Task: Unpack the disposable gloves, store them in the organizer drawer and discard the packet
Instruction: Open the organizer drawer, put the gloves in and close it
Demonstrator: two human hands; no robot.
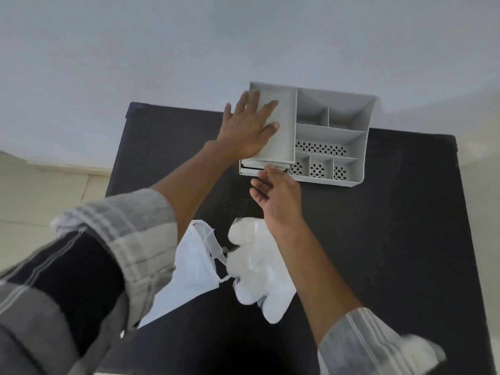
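Light was soft, even and rather dim, with a cool grey cast; no source showed. Shadows were faint, only a weak one under the organizer (335, 136) on the dark table (405, 226). The wall (189, 44) graded from grey at the top to paler lower down. The gloves (257, 266) and packet (194, 269) were the brightest areas, nearly washed out. Wide-angle distortion bent the table edges and stretched the sleeves (89, 266) at the corners, which were smeared with blur. The centre was moderately sharp, though softened by compression.
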